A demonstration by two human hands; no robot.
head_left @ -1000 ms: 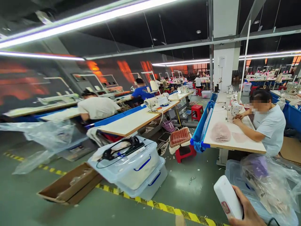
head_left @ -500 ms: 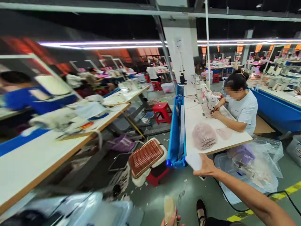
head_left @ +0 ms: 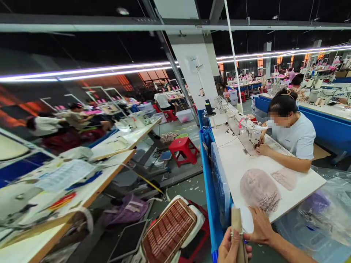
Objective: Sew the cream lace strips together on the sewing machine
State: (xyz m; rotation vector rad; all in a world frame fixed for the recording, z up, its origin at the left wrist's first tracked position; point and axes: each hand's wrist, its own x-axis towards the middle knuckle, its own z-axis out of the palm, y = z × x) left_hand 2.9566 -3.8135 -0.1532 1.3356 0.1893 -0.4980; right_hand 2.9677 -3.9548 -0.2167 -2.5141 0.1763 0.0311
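Observation:
My left hand (head_left: 231, 248) is closed round a narrow khaki bundle (head_left: 237, 228), which stands upright, tied with a thin band. Right beside it, my right hand (head_left: 260, 225) grips a white rounded pad (head_left: 247, 219), with fingers along its right edge. Both hands are at the near corner of a white sewing table (head_left: 227, 157). Just beyond my right hand lies a stack of pale pink lace pieces (head_left: 259, 188) on that table. A smaller pink lace piece (head_left: 285, 179) lies to its right.
A co-worker (head_left: 293, 135) sits at a sewing machine (head_left: 249, 129) on the right. A blue fabric trough (head_left: 210, 204) lines the table's left side. A stool with a brown woven cushion (head_left: 170, 232) stands below left, a red stool (head_left: 183, 150) farther back. Another worktable (head_left: 109, 171) runs along the left.
The view has moved closer to the sewing table and turned. My left hand has risen with the khaki bundle to beside my right hand, which still holds the white pad.

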